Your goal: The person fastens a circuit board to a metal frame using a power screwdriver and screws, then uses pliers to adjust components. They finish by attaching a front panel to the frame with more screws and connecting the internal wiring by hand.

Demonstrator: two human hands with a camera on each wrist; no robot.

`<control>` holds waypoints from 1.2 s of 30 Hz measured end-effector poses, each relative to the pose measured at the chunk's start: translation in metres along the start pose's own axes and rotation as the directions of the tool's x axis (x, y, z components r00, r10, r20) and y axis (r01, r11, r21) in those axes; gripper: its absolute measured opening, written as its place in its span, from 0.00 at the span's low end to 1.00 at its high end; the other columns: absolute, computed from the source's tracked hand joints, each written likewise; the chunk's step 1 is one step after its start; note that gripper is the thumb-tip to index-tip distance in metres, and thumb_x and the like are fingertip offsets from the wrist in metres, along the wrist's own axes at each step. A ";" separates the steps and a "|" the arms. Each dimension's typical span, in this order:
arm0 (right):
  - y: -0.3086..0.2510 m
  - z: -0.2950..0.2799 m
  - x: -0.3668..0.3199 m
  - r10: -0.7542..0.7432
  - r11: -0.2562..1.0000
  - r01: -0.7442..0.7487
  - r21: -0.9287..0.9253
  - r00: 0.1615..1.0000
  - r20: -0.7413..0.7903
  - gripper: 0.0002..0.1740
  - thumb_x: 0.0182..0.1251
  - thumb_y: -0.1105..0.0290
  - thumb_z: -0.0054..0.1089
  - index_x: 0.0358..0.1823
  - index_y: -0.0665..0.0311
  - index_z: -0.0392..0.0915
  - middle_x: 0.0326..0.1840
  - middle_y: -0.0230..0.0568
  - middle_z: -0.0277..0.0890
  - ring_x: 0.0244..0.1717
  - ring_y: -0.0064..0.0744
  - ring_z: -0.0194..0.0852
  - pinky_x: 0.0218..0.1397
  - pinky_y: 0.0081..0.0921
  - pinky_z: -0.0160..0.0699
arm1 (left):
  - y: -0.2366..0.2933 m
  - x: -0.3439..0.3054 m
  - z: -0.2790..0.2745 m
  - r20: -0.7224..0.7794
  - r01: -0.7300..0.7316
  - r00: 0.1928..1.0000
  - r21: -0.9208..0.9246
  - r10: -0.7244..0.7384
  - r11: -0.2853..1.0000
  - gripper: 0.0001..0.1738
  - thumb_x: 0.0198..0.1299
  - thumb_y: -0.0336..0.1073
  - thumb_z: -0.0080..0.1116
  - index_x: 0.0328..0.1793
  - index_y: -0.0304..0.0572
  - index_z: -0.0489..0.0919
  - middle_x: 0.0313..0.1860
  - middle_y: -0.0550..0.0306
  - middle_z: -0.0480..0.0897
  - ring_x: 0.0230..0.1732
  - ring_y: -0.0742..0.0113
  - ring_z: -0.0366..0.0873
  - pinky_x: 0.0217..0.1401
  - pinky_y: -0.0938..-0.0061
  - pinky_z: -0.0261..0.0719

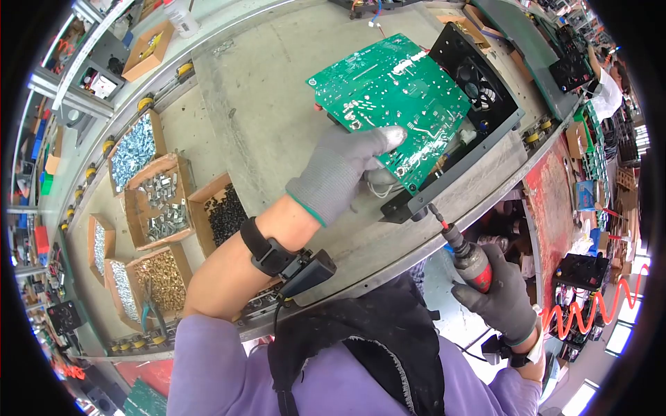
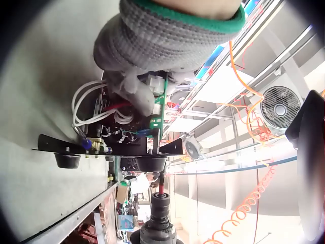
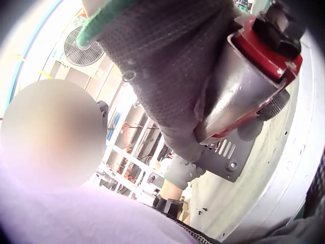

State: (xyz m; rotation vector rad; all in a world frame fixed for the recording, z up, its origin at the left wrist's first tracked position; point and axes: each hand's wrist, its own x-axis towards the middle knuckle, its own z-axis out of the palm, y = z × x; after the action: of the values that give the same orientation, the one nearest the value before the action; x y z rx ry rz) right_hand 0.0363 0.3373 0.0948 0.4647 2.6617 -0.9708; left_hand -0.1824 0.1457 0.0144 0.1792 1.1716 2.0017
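My gloved left hand grips the near corner of a green circuit board, thumb on its face and fingers beneath. The board stands tilted in a black metal chassis with a fan at its far end. In the left wrist view, white wires loop out below the fingers, and rubber feet stick out from a chassis panel. My gloved right hand holds a red and silver power screwdriver. Its bit points at the chassis edge, close to a foot.
Left of the board, cardboard trays hold several kinds of small metal parts and black screws. Pliers lie over the brass-coloured parts. A coiled red air hose hangs at the right. The workbench's metal edge runs before my body.
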 end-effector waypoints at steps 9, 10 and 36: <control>0.000 -0.004 -0.005 -0.098 0.990 0.089 -0.107 0.992 -0.076 0.38 0.36 0.55 0.84 0.48 0.63 0.72 0.30 0.48 0.78 0.33 0.53 0.81 0.36 0.38 0.77 | -0.002 0.001 0.010 -0.055 -0.013 0.998 0.030 0.015 0.999 0.19 0.64 0.35 0.61 0.58 0.33 0.76 0.48 0.54 0.84 0.39 0.68 0.85 0.36 0.78 0.85; 0.001 -0.005 -0.005 -0.104 0.988 0.094 -0.119 0.991 -0.082 0.39 0.36 0.55 0.84 0.48 0.63 0.72 0.31 0.48 0.78 0.33 0.52 0.81 0.36 0.38 0.77 | -0.004 0.002 0.011 -0.037 -0.030 0.999 0.002 0.031 1.000 0.19 0.64 0.35 0.60 0.58 0.33 0.76 0.47 0.54 0.84 0.39 0.68 0.85 0.36 0.77 0.85; 0.025 0.030 -0.009 -0.204 0.971 0.162 0.174 0.942 0.265 0.44 0.32 0.53 0.86 0.52 0.65 0.73 0.38 0.49 0.80 0.38 0.50 0.82 0.42 0.39 0.79 | 0.019 -0.130 -0.071 -0.229 0.175 0.954 0.949 0.194 0.261 0.22 0.50 0.45 0.72 0.49 0.43 0.84 0.38 0.59 0.79 0.39 0.65 0.78 0.39 0.71 0.76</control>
State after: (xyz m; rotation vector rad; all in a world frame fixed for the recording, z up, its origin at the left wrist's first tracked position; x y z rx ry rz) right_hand 0.0585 0.3340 0.0618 0.0962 2.4157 -1.1997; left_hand -0.1389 0.0032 0.0225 0.5024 2.5287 0.9768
